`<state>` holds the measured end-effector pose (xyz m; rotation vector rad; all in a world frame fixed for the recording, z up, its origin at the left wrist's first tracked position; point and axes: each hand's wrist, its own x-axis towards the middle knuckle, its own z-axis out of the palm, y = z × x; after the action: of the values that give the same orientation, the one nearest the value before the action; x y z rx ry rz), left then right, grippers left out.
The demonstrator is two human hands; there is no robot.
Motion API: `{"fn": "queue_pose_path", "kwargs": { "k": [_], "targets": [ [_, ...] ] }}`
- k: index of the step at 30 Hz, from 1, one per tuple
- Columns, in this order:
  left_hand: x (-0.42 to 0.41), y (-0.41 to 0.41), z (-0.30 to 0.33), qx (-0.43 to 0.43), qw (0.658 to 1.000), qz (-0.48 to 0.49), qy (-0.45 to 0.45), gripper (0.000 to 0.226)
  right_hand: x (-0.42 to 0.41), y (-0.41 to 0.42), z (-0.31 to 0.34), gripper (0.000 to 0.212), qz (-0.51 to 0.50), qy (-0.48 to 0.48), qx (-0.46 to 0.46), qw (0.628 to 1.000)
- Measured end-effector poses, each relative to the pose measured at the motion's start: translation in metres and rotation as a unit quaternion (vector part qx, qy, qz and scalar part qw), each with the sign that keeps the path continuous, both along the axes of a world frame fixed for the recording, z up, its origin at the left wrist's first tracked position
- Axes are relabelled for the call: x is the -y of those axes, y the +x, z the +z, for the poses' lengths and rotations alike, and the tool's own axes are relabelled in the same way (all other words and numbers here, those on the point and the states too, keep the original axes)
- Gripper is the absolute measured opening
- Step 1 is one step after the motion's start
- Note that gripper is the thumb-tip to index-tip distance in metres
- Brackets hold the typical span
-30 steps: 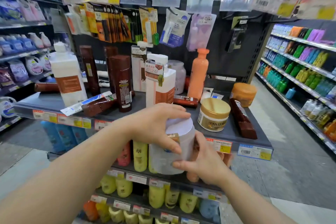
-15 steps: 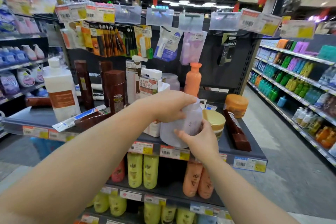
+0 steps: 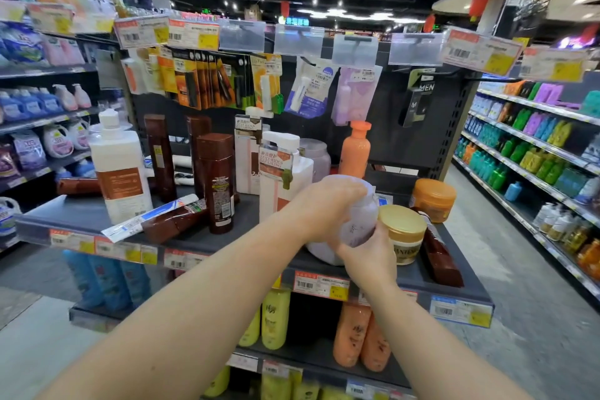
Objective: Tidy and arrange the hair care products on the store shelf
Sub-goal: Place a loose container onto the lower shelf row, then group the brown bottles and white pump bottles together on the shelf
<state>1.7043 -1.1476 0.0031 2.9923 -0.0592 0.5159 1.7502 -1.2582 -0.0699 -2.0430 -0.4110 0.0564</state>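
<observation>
1. Left hand [image 3: 328,204]: fingers curled over the top and side of the pale jar [image 3: 358,221], gripping it.
2. Right hand [image 3: 368,253]: wrapped around the lower right of the same jar, gripping it from below.
3. Pale jar: translucent lilac, tilted, at the front of the top shelf [image 3: 227,243], between both hands; base at or just above the shelf, contact hidden.
4. Gold-lid jar [image 3: 402,234]: upright, just right of the pale jar, near the shelf's front edge.
5. Brown tube [image 3: 441,253]: lying flat along the right end of the shelf, just beside the gold-lid jar.
6. Orange jar [image 3: 433,200]: upright, behind the gold-lid jar, right side.
7. White pump bottle [image 3: 282,172]: upright, centre, behind the left hand, tag hung on its neck.
8. Brown bottle [image 3: 216,182]: upright, left of centre; second brown tube [image 3: 175,221] lying at its foot, blue-white tube [image 3: 146,217] flat just beside that.
9. Large white bottle [image 3: 118,172]: upright, left end of shelf, brown label.
10. Orange bottle [image 3: 355,149]: upright, towards the back, right of centre.
11. Lilac tub [image 3: 316,156]: back, partly hidden by the pump bottle.
12. Hanging packets [image 3: 214,81]: row on hooks above the back of the shelf, price tags overhead.
13. Yellow bottles [image 3: 276,318] and peach bottles [image 3: 352,334]: upright on the lower shelf.
</observation>
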Motion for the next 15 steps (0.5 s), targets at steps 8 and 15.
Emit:
{"fn": "queue_pose_path", "kwargs": {
  "k": [8, 15],
  "targets": [
    [-0.015, -0.043, -0.027, 0.364, 0.93, 0.046, -0.027, 0.041, 0.005, -0.009, -0.004, 0.103, -0.02, 0.054, 0.048, 0.997],
    [-0.041, -0.064, -0.017, 0.356, 0.882, 0.247, -0.185, 0.093, -0.001, -0.023, 0.021, 0.081, -0.014, 0.095, 0.16, 0.982]
  ]
}}
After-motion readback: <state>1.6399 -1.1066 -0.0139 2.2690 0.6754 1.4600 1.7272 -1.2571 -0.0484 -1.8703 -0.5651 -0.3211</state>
